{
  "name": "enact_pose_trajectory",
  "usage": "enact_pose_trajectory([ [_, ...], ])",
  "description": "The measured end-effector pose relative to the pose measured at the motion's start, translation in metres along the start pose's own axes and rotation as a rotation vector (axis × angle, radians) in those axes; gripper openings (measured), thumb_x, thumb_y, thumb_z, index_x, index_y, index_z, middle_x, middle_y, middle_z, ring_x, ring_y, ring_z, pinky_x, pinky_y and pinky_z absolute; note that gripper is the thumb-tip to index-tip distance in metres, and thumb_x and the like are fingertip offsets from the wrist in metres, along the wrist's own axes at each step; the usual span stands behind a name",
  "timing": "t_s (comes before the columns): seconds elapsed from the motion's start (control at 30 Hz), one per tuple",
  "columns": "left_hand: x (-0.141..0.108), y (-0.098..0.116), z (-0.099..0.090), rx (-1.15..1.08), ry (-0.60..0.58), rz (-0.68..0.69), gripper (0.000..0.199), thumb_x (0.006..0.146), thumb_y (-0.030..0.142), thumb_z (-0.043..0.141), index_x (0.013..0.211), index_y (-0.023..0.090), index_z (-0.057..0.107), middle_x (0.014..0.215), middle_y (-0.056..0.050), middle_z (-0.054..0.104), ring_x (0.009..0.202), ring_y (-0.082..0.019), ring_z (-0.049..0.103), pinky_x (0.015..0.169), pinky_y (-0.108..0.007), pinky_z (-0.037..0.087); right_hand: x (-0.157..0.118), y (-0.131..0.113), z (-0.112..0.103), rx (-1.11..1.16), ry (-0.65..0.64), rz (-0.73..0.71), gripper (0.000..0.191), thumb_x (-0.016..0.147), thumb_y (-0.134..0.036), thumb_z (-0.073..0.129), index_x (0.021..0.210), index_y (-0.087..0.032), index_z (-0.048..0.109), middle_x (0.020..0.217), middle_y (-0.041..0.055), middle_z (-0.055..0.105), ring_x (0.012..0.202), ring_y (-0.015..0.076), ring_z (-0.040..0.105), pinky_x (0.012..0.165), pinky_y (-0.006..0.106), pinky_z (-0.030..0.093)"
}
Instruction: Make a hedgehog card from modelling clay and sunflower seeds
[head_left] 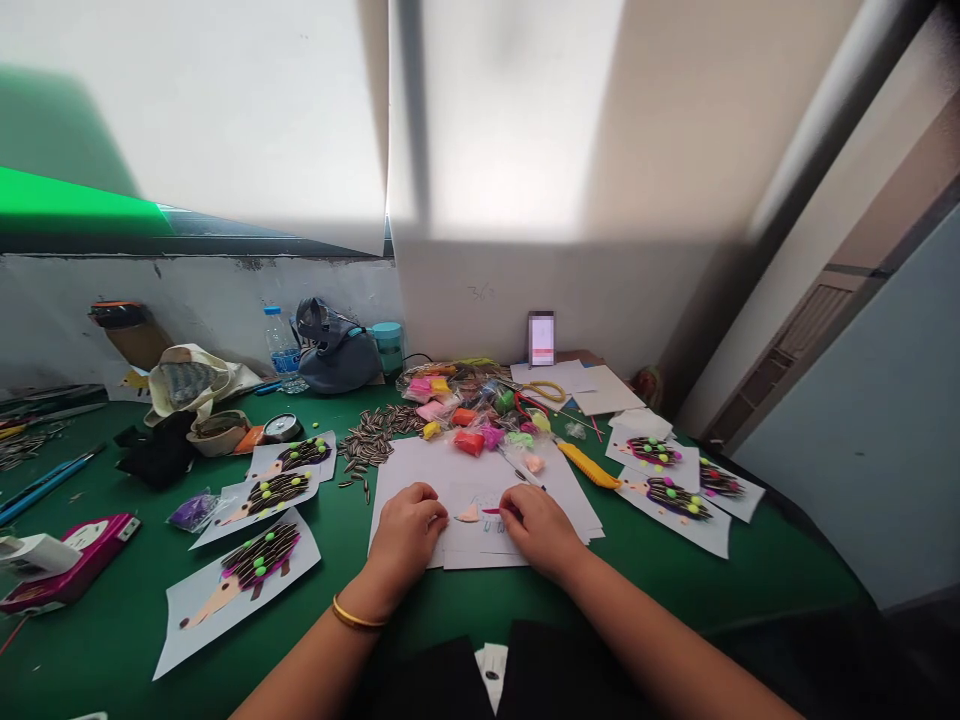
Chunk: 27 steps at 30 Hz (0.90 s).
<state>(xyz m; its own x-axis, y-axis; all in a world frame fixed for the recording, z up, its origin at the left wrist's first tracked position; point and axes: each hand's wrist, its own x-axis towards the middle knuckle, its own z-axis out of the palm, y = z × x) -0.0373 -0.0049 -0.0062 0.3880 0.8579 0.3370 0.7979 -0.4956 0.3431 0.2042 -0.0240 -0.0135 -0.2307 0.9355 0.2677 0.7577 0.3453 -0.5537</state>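
A small white paper card [480, 557] lies in front of me, with a faint drawing on it. On the drawing sits a peach clay piece [468, 514], pointed in shape. Beside it is a thin strip of magenta clay [490, 511], its right end at the fingertips of my right hand [541, 525], which are pinched together. My left hand [407, 530] rests at the card's left side, fingers curled and thumb against them; whether anything is between them is hidden. Just beyond my hands lie a lump of peach clay [534, 463] and a white pen-like tool [521, 468].
Sunflower seeds [371, 437] and bagged coloured clay [469, 442] lie beyond the paper. A yellow cutter [589, 465] and scissors [546, 391] are at the right. Hedgehog pictures [255, 570] flank both sides. A phone [541, 338] leans on the wall behind.
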Motion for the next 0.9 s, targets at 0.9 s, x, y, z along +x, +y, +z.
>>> enact_pose_trajectory([
  [0.9,0.01,0.015,0.007,0.081,-0.062,0.003,0.006,0.084,0.025,0.07,0.079,0.021,0.069,0.084,-0.003,0.068,0.078,-0.019,0.061,0.07,-0.03,0.038,0.0,0.001,0.003,-0.029,0.015,-0.016,0.007,0.089,-0.017,0.053,0.085,-0.021,0.058,0.088,0.0023,0.063,0.084,0.0188,0.054,0.075,0.03,0.039],
])
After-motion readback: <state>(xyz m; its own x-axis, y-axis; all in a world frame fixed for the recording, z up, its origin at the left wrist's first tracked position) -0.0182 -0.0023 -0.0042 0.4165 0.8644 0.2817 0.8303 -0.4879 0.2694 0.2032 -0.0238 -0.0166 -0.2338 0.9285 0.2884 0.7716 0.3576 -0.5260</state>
